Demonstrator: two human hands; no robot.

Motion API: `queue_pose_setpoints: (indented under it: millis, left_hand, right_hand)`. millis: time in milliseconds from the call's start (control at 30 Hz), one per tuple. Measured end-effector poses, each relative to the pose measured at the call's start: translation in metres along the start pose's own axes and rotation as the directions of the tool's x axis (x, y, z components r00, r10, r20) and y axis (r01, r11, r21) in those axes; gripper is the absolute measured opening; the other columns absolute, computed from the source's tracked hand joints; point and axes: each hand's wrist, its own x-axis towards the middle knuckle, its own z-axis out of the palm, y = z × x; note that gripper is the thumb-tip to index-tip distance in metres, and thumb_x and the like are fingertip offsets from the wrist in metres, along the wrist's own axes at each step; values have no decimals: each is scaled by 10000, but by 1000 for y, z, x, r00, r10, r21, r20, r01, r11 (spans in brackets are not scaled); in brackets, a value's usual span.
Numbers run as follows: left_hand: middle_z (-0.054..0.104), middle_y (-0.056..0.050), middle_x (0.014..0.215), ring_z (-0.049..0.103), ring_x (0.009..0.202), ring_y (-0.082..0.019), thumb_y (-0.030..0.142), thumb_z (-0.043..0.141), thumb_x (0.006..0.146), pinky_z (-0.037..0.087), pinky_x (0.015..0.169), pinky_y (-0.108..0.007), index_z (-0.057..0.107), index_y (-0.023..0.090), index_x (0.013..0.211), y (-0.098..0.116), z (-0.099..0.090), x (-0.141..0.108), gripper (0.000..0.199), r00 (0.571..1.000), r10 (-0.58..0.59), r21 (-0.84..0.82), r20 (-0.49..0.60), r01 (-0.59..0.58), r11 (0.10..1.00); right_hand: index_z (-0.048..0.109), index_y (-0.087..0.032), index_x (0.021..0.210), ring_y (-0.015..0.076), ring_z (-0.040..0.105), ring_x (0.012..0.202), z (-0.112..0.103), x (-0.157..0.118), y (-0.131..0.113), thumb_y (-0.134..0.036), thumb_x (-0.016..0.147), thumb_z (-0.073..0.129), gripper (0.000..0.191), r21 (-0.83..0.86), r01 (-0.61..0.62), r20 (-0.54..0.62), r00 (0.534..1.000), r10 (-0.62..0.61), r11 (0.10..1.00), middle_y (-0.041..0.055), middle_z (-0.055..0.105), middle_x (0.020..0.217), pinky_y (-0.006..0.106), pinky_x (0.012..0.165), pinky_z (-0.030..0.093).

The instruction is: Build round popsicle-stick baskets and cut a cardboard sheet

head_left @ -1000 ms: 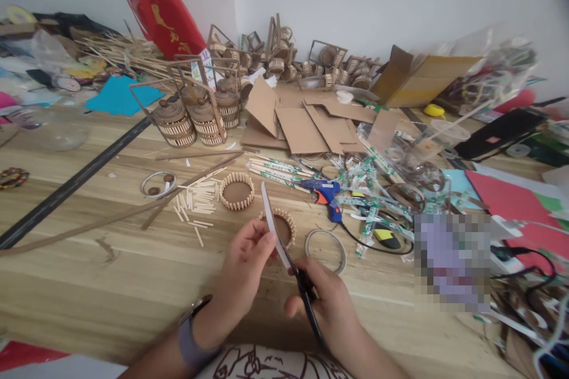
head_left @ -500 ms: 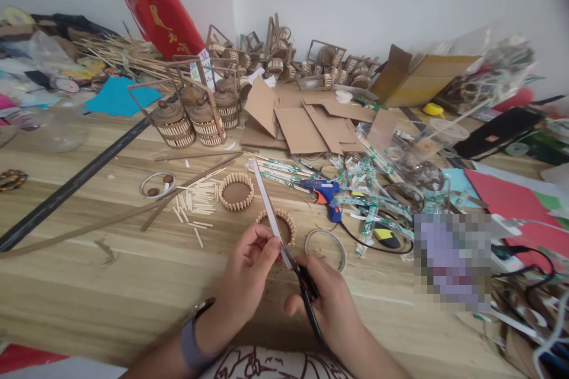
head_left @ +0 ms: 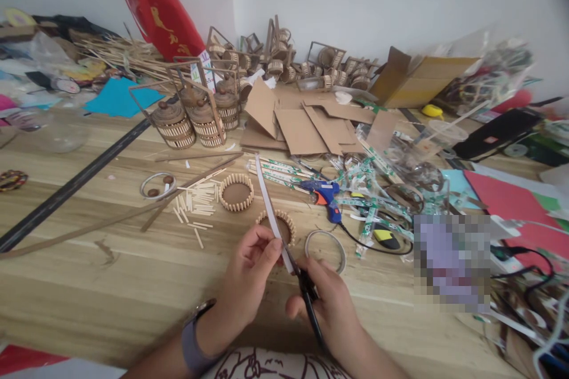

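Note:
Between thumb and fingers, my left hand [head_left: 251, 263] pinches a narrow white strip [head_left: 267, 198] that points up and away from me. My right hand [head_left: 331, 296] grips black-handled scissors [head_left: 311, 305], whose blades lie along the strip's lower part; how far apart the blades are is hard to see. Behind my hands sits a round cardboard base ringed with short sticks [head_left: 288, 226], partly hidden by the strip and my left hand. A second stick-edged ring [head_left: 237, 192] stands just left of it. To the right lies a roll of tape [head_left: 325, 250].
Loose short sticks [head_left: 202, 198] lie left of the rings. A blue glue gun [head_left: 326, 189] with its cord rests at right among green-printed wrappers. Cardboard pieces [head_left: 302, 127] and lidded stick baskets [head_left: 173, 124] stand farther back. A long black strip [head_left: 80, 177] crosses the left side.
The strip's far end has shifted slightly to the right and the strip now bows a little. Both hands keep nearly the same place and grip.

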Motion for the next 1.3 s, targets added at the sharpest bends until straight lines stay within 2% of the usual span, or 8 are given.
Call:
queue_pose_setpoints:
  millis: [167,500,700,900,1033,1133,1300]
  left_hand:
    - [590,33,637,552,605,-110,463,671,871,429,605,-211,568,183,753,-1,-1,0,321,999,8,-20,32,-7,1000]
    - [560,27,664,523,633,-117,447,657,878,429,621,-216,571,183,769,-7,-2,-3,299,998,-34,58,58,31,998]
    - [552,27,670,514,641,-116,472,653,875,426,624,-213,574,182,773,-11,-3,-4,317,999,-20,111,45,14,994]
    - [571,22,679,533,637,-116,550,662,839,442,613,-212,578,179,792,-5,-1,-2,384,997,-59,120,59,51,991]
    - [597,20,720,537,659,-116,555,681,822,450,625,-210,592,182,868,-3,-2,0,387,999,-35,41,-7,35,999]
    - [566,32,693,506,633,-108,516,687,835,426,586,-200,582,183,827,-3,-5,2,349,998,0,26,-70,2,1000]
    - [539,38,672,486,624,-107,493,697,835,421,576,-201,576,181,782,-4,-5,2,339,998,1,8,-65,0,1000]
  right_hand:
    - [622,-196,816,146,537,508,1,0,-1,-638,887,548,454,-16,-9,-7,1000,9,1000,-20,578,561,231,481,378]
    - [616,-197,847,155,532,532,-1,0,3,-661,851,584,465,1,-24,6,1000,24,1000,-13,594,596,248,519,384]
    - [612,-199,810,147,525,508,0,1,1,-642,893,536,457,-25,15,-48,999,-16,1000,-22,577,562,238,491,368]
    - [603,-204,805,132,511,452,-1,4,-3,-685,889,495,500,-49,47,-110,993,-52,998,-39,565,522,229,456,361]
    - [597,-198,836,127,531,449,-1,6,-4,-690,888,490,506,-60,71,-113,991,-78,996,-41,573,525,227,466,367]
    - [588,-195,807,127,533,444,0,7,-5,-704,889,468,530,-58,85,-97,991,-90,995,-38,570,511,230,467,365]
    - [596,-190,813,134,541,455,1,6,-5,-736,889,411,581,-52,63,-61,996,-66,997,-26,584,525,243,477,364]
